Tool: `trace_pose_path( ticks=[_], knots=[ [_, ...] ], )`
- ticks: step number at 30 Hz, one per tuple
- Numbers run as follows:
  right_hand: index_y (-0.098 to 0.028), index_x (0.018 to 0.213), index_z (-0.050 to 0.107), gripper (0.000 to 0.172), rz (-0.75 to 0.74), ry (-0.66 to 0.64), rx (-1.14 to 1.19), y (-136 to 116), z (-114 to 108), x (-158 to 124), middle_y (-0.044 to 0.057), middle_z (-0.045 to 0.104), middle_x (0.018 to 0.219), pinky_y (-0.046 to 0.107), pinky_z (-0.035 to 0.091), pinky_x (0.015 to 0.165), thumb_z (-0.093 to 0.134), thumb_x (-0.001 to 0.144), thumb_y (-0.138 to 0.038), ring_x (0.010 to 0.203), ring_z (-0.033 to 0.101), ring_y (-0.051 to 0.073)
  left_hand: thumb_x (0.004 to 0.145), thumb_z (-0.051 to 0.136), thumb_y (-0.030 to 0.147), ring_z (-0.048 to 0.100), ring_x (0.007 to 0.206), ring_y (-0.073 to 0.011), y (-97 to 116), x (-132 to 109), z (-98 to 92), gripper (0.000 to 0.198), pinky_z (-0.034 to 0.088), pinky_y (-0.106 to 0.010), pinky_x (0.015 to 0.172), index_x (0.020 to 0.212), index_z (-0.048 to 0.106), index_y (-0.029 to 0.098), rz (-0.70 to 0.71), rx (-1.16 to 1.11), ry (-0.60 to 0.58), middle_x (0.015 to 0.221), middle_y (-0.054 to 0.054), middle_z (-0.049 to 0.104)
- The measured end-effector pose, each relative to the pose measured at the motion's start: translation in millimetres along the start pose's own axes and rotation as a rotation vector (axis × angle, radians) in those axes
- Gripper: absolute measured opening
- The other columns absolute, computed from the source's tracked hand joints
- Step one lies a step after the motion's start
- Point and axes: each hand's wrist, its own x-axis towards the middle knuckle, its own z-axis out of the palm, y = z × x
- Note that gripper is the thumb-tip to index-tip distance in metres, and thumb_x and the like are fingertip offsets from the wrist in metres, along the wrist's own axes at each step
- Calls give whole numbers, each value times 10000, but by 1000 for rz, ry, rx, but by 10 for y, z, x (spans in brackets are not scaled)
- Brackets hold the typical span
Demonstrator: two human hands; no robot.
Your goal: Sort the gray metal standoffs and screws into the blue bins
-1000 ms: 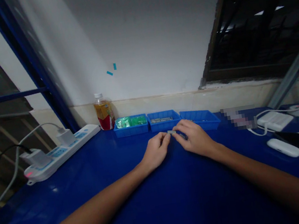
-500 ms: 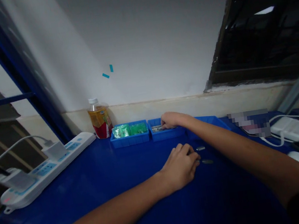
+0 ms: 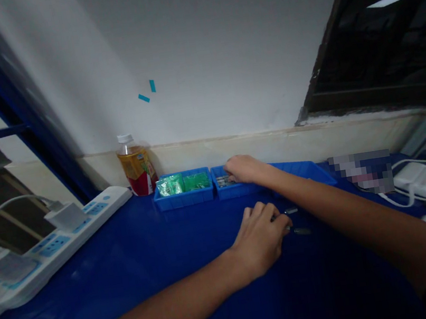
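Low over the blue table, my left hand (image 3: 262, 235) has its fingers curled round the near ends of slim, shiny metal pieces. One metal piece (image 3: 290, 211) sticks out past the fingertips, and a second metal piece (image 3: 303, 231) lies just below it; their exact kind is unclear. My right hand (image 3: 244, 169) reaches across into the middle blue bin (image 3: 237, 191), knuckles up and fingers bent down among small metal pieces (image 3: 223, 181). Its fingertips are largely hidden, so what they pinch cannot be made out.
Left of the middle bin stands a blue bin (image 3: 185, 201) of green packets (image 3: 195, 182). Another blue bin (image 3: 302, 170) lies behind my right forearm. A drink bottle (image 3: 136, 165), a white power strip (image 3: 59, 241) with plugs, and a white charger (image 3: 422, 180) with cables flank the workspace.
The view has shifted slightly. My right hand has moved a little toward the left side of the middle bin. My left hand stays by the metal pieces, its fingers slightly changed.
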Motion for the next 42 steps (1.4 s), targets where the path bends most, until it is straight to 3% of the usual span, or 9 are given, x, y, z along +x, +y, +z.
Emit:
trace_pose_path(
  ticks=[3,5,11,14,17,21,28,35,42],
  knots=[
    [-167,902,684,236,25,44,132,68,-37,-7,121,689,880,265,417,664,602,817,-371,824,635,229,914,436,204,493,896,-193,6,6,2,185,408,-332,752,1039,570,225,-8,-55,29,978,-26,558],
    [-166,870,677,238,21,179,250,104,-81,-116,91,683,824,255,395,657,560,848,-372,767,618,194,921,408,176,515,891,-170,-19,28,1,221,426,-302,771,1068,567,218,-35,-171,81,993,-31,556],
    [-168,797,613,210,82,653,602,-106,61,-1087,31,613,732,251,403,648,448,902,-245,689,557,144,931,387,232,557,783,-136,-241,71,-63,198,443,-248,720,999,563,169,-197,-647,276,851,-24,589],
    [-193,1003,579,161,41,617,684,-353,266,-1593,47,611,825,274,443,675,495,870,-227,754,571,163,899,455,285,523,634,-113,-279,-11,-90,167,415,-223,596,1021,470,173,-264,-840,276,710,24,547],
    [-208,1015,545,165,29,594,675,-540,391,-1844,51,607,837,294,455,685,526,851,-217,761,572,174,879,492,300,502,593,-98,-200,-123,-99,149,392,-208,568,948,434,182,-292,-899,253,659,47,513],
    [-206,887,558,85,80,605,664,-607,388,-1866,35,596,753,285,429,649,474,874,-196,708,563,168,912,439,327,513,624,-98,-69,-221,-120,178,393,-212,589,849,487,167,-264,-836,219,685,22,532],
    [-197,792,572,178,191,623,754,-569,370,-1870,9,600,716,267,399,613,444,904,-249,656,558,145,865,522,290,540,700,-122,-32,-254,-127,222,430,-225,642,1030,551,144,-144,-714,233,806,-23,588],
    [-184,1026,524,200,176,661,741,-591,452,-1858,29,596,787,283,436,644,536,857,-291,706,565,165,895,473,313,573,755,-142,-47,-237,-134,225,439,-245,696,937,614,142,-200,-668,259,857,-42,644],
    [-190,865,570,124,124,681,605,-614,395,-1870,36,586,744,287,411,651,458,893,-236,683,536,159,915,413,377,555,697,-131,-53,-236,-129,319,429,-235,657,803,596,140,-242,-669,221,735,-12,602]
  ],
)
